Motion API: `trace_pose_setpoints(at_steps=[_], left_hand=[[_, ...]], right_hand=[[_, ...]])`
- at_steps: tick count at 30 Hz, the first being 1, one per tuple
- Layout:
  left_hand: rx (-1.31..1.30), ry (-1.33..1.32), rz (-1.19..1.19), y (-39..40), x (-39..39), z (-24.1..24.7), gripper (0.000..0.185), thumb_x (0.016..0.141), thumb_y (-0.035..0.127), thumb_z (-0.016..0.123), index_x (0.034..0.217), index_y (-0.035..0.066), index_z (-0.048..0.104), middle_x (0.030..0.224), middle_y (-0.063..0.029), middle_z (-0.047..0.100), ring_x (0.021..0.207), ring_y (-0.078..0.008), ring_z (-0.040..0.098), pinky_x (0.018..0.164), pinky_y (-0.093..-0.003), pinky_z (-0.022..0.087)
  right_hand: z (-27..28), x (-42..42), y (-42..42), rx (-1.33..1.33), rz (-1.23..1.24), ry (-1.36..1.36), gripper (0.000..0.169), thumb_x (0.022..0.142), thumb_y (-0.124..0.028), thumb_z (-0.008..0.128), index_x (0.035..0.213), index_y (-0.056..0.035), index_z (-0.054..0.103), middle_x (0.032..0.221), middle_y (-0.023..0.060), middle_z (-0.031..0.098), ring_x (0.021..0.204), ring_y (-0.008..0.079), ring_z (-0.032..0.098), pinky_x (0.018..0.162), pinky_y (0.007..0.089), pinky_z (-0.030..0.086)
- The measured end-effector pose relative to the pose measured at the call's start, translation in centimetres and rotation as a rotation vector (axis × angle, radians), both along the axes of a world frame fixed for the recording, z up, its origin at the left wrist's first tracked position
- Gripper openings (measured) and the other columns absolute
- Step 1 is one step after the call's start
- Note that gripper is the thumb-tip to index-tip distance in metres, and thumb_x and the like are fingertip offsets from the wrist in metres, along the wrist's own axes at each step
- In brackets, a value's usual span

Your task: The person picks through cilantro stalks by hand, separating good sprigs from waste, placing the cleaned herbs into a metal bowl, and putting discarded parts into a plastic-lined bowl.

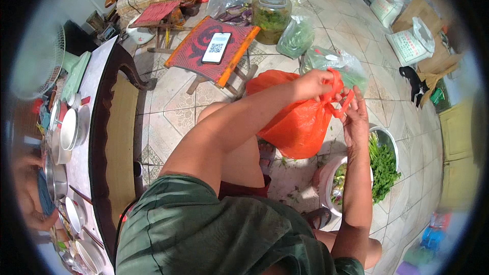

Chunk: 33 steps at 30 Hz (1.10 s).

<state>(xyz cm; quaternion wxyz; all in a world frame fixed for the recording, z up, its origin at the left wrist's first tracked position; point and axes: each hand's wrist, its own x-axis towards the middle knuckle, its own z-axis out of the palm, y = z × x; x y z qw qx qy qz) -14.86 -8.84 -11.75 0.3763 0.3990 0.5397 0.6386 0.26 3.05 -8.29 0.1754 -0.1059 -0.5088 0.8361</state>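
Observation:
A full orange-red plastic bag (296, 130) rests in front of my knees, its neck gathered and twisted. My left hand (315, 84) grips one side of the neck and a handle loop stands up beside its fingers. On the other side, my right hand (355, 116) holds the second loop between thumb and fingers. The bag's contents are hidden by its walls. Below my right forearm stand a white bucket (326, 187) with plant scraps and a pale basin (393, 143) with leafy green vegetables (384, 172).
A folding stool (187, 51) carries a phone (216, 47) with a lit screen. Behind are a large lidded jar (271, 15) and bags of greens (296, 38). A table (101, 122) with bowls runs along the left, where another person sits. A black-and-white cat (414, 84) is at right.

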Motion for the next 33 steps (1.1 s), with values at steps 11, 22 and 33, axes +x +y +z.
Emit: trace_pose_setpoints(at_steps=[11, 22, 33], left_hand=[[0.128, 0.199, -0.153, 0.7, 1.9, -1.4, 0.026, 0.079, 0.002, 0.063, 0.104, 0.003, 0.055, 0.097, -0.0055, 0.062, 0.091, -0.0142, 0.058, 0.08, -0.0288, 0.047], [-0.534, 0.369, -0.048, -6.2, -4.0, 3.2, 0.036, 0.089, 0.043, 0.054, 0.091, 0.008, 0.062, 0.085, -0.0003, 0.061, 0.082, -0.0104, 0.053, 0.074, -0.0272, 0.042], [0.151, -0.265, 0.237, -3.8, -0.2, 7.2, 0.076, 0.09, 0.059, 0.036, 0.14, 0.002, 0.026, 0.139, -0.0122, 0.039, 0.124, -0.0217, 0.042, 0.095, -0.0388, 0.04]], right_hand=[[-1.4, 0.0, 0.5, 0.668, -0.045, -0.102, 0.035, 0.079, 0.003, 0.055, 0.113, -0.0001, 0.056, 0.084, 0.0003, 0.061, 0.072, 0.0057, 0.054, 0.064, 0.0207, 0.044], [-12.8, -0.2, 7.0, 0.235, -0.16, -0.413, 0.031, 0.084, -0.002, 0.055, 0.114, 0.0025, 0.054, 0.097, 0.0095, 0.063, 0.08, 0.0142, 0.061, 0.065, 0.0266, 0.05], [5.5, 10.6, 4.2, -0.494, 0.35, 0.41, 0.078, 0.09, -0.062, 0.023, 0.14, -0.0017, 0.027, 0.146, 0.022, 0.022, 0.135, 0.0368, 0.023, 0.108, 0.0466, 0.026]])
